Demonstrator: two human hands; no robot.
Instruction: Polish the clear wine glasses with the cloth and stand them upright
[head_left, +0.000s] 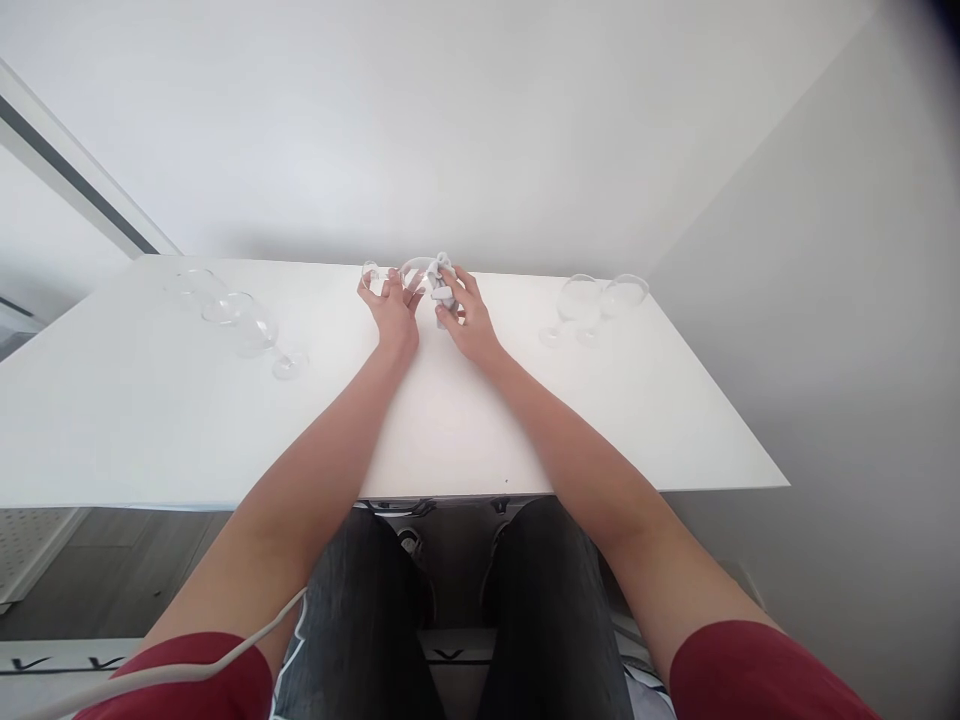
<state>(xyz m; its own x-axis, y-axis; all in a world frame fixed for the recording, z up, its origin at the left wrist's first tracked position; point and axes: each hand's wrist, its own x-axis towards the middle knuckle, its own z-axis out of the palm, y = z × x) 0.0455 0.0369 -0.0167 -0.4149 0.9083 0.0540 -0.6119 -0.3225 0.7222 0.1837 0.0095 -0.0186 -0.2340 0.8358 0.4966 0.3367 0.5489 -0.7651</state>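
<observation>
My left hand is closed on a clear wine glass near the table's back edge. The glass is tilted sideways, its round foot out to the left and its bowl toward the right. A bunched white-grey cloth is in my right hand, fingers closed around it. The cloth is right beside the mouth of the glass; how far it reaches inside I cannot tell. Both forearms reach forward over the white table.
To the right stand two clear stemmed glasses. More transparent glasses are at the left, their outlines faint. A white wall rises behind the table, and a grey wall borders the right. A white cable crosses my left sleeve.
</observation>
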